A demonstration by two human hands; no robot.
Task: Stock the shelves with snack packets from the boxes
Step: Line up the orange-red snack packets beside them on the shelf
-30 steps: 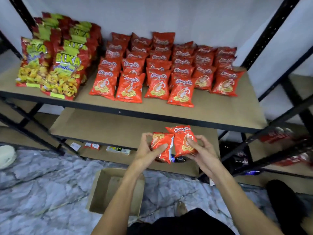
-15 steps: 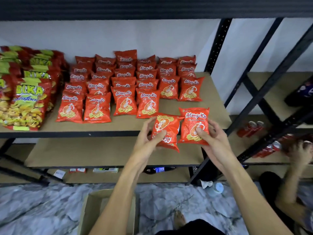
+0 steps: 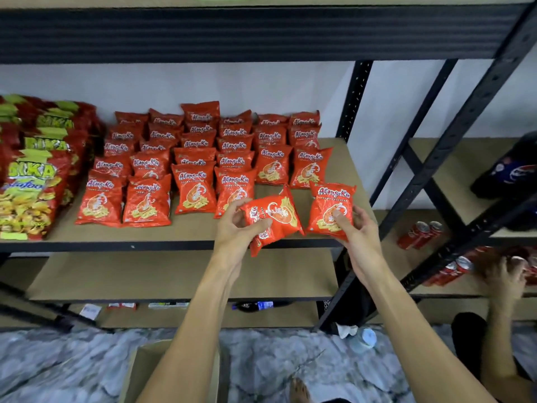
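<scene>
My left hand [image 3: 236, 231] grips a red prawn-cracker packet [image 3: 274, 219], turned sideways over the front edge of the wooden shelf [image 3: 189, 228]. My right hand [image 3: 356, 228] holds a second red packet [image 3: 329, 205] upright at the shelf's front right corner, thumb on its face. Several rows of the same red packets [image 3: 197, 158] stand on the shelf behind. A cardboard box [image 3: 136, 373] lies on the floor under my left arm, mostly hidden.
Larger red and yellow snack bags [image 3: 35, 175] fill the shelf's left end. Black uprights [image 3: 436, 181] divide it from a neighbouring rack with red cans [image 3: 421, 234] and dark bottles [image 3: 511, 170]. Another person's hand [image 3: 502, 274] touches cans at the right. A lower shelf [image 3: 174, 274] sits beneath.
Both hands have risen from above the box to the shelf's front edge, carrying the two packets. The left packet has turned sideways; the right one moved out to the right corner.
</scene>
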